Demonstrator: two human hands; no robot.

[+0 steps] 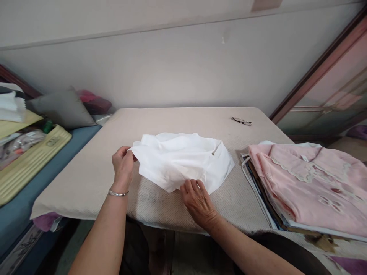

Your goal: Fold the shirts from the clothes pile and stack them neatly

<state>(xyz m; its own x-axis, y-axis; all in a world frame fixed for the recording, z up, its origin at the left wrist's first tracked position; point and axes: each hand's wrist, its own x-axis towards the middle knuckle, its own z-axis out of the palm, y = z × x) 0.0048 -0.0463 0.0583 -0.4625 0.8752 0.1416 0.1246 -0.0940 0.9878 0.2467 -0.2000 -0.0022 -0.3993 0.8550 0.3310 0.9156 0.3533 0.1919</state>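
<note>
A crumpled white garment (183,158) lies on the beige padded table (94,168) in front of me. My left hand (122,165), with a silver bracelet at the wrist, pinches the garment's left corner between thumb and fingers. My right hand (197,198) is closed on the garment's near edge, fingers curled into the cloth and resting on the table.
A stack of folded clothes topped by a pink embroidered garment (309,179) sits at the right. A small dark tool, perhaps scissors (241,121), lies at the far right of the table. A grey cushion (61,109) and a yellow ribbed board (31,162) lie on the left.
</note>
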